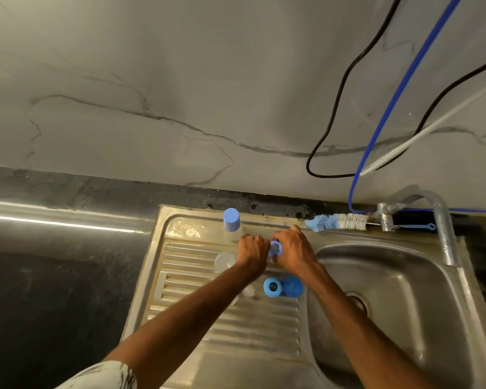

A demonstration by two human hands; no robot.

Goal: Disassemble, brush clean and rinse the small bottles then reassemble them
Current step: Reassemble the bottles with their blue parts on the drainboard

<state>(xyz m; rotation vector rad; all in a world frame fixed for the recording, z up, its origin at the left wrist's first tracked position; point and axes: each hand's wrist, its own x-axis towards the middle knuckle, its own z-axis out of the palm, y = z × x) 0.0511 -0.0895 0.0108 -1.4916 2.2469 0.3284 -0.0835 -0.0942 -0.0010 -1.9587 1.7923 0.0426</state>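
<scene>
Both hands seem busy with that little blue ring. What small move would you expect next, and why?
Probably a twist by the right hand to free the blue ring from whatever the left hand steadies, which is hidden. A loose ring and cap already lie on the drainboard, one capped bottle stands behind, and the brush lies by the tap, so dismantling seems underway.

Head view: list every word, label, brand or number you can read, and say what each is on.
None can be read. The capped bottle, the blue ring held in the right hand, the blue parts on the drainboard, the brush and the tap show no print at this size.
</scene>
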